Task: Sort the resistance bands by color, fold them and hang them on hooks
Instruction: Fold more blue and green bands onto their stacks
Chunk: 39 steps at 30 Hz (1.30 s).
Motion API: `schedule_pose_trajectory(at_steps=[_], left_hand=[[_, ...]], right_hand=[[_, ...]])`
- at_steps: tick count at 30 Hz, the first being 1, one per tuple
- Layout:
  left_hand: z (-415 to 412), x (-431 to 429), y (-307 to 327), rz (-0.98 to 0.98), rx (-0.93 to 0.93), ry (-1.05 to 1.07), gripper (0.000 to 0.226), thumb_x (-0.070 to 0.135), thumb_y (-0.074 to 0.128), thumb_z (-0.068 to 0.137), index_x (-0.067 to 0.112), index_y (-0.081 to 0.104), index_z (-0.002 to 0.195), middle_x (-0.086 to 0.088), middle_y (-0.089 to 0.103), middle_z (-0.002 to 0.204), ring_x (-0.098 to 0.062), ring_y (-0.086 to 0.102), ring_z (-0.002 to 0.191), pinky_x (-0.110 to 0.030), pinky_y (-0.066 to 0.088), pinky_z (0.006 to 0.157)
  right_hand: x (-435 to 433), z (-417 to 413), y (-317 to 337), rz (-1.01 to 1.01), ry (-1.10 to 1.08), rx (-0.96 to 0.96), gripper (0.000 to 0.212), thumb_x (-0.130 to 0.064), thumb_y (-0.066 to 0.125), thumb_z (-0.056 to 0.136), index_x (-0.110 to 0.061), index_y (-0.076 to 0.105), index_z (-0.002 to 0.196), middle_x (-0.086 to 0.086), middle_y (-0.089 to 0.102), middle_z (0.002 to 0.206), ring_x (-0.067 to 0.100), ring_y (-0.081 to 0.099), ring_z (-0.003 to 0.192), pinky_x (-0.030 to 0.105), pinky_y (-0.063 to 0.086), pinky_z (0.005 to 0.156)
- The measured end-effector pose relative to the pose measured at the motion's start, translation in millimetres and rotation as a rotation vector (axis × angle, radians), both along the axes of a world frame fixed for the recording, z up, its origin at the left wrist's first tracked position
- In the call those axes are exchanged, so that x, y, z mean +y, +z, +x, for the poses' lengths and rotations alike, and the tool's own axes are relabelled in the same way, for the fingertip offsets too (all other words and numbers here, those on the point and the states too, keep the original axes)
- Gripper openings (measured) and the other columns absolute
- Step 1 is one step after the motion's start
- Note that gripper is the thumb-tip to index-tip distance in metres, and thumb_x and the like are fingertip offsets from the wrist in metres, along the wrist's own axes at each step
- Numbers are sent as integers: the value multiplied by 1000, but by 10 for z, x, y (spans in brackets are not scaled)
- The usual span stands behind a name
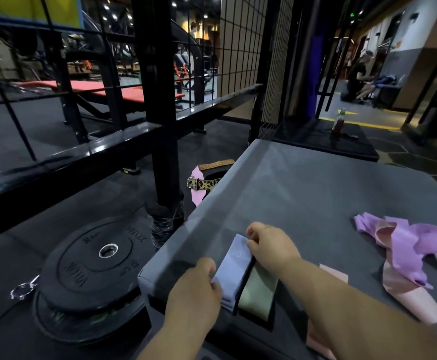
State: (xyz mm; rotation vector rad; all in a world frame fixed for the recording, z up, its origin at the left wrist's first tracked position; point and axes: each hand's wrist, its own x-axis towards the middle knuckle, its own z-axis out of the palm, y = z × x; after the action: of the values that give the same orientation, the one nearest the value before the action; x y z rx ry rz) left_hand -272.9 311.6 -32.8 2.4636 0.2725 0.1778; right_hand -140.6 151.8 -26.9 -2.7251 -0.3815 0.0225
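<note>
a person handles a lavender band on the near left corner of a grey padded box in a dim gym. the left hand pinches the band's near edge with curled fingers. the right hand pinches its far end, thumb and fingers closed on the fabric. the band is a flat, matte rectangle folded in several layers, with faint pale print on top. just beside it to the right on the box lies a sage green band, also folded flat, with a dark strip between the two. further right on the box top, a loose heap of purple and pink bands lies crumpled and faintly glossy, one pink strip trailing toward the box's near edge. on the rubber floor left of the box sit stacked round black weight plates. beyond the box's left edge lies a leopard-print belt with a metal buckle. a bottle stands on a black platform behind the box.
</note>
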Motion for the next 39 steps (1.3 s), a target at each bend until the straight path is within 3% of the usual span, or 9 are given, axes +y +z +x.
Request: schedule_pose_trajectory(at_steps=[4, 8, 18, 24, 27, 29, 32, 36, 39], left_hand=[[-28, -23, 18, 25, -66, -26, 10, 30, 50, 96, 31, 57, 102, 8, 52, 99, -12, 53, 96, -21, 33, 73], [-10, 2, 16, -22, -39, -25, 13, 40, 57, 93, 29, 63, 96, 8, 57, 99, -10, 54, 95, -23, 39, 79], [-20, 40, 17, -101, 25, -30, 11, 36, 67, 85, 32, 60, 91, 10, 55, 96, -4, 52, 85, -18, 39, 76], [0, 39, -13, -71, 16, -51, 22, 35, 63, 90, 27, 64, 110, 10, 55, 106, -9, 55, 102, -19, 40, 86], [-1, 23, -20, -14, 1, -74, 35, 35, 57, 94, 32, 57, 129, 8, 55, 126, -11, 52, 117, -20, 38, 92], [2, 4, -39, 16, -13, -100, 42, 33, 53, 96, 35, 50, 137, 9, 54, 134, -12, 47, 125, -22, 37, 98], [23, -16, -97, -16, -44, -118, 33, 30, 53, 95, 35, 60, 128, 15, 58, 130, -10, 48, 123, -22, 39, 98], [42, -27, -135, -60, -62, -102, 27, 21, 52, 93, 27, 68, 114, 14, 62, 119, -9, 53, 115, -24, 43, 95], [47, -59, -99, -56, -45, -72, 24, 28, 44, 98, 24, 67, 100, 10, 62, 108, -12, 55, 107, -29, 44, 91]], right_hand=[[1, -19, 5, -31, 51, -58, 23, -26, 46, 98, -27, 64, 112, -4, 62, 109, 20, 58, 96, 26, 41, 74], [-13, -45, 26, 21, 73, -117, 22, -26, 48, 98, -27, 68, 108, -7, 66, 109, 17, 60, 95, 27, 46, 77], [41, -74, 59, -84, 44, -50, 22, -29, 46, 99, -27, 62, 115, -2, 62, 113, 22, 58, 101, 30, 46, 81], [52, -66, 124, -153, 49, -46, 22, -24, 47, 96, -24, 60, 115, 0, 61, 116, 23, 58, 101, 30, 46, 79], [30, -84, 121, -162, 74, -51, 31, -23, 46, 97, -24, 56, 126, 1, 58, 128, 25, 56, 110, 31, 46, 86], [4, -94, 104, -129, 138, -56, 46, -15, 44, 97, -28, 47, 141, -4, 49, 144, 22, 49, 127, 31, 41, 100], [7, -95, 92, -143, 294, -46, 53, -10, 40, 98, -32, 41, 147, -13, 29, 158, 12, 28, 144, 24, 25, 114], [54, -152, 38, -203, 394, 90, 54, -33, 38, 104, -25, 22, 155, -9, 6, 164, 10, 3, 151, 29, 11, 120], [55, -215, -32, -301, 383, 109, 60, -42, 31, 104, -23, 10, 157, -7, -5, 164, 12, -8, 150, 34, 2, 123]])
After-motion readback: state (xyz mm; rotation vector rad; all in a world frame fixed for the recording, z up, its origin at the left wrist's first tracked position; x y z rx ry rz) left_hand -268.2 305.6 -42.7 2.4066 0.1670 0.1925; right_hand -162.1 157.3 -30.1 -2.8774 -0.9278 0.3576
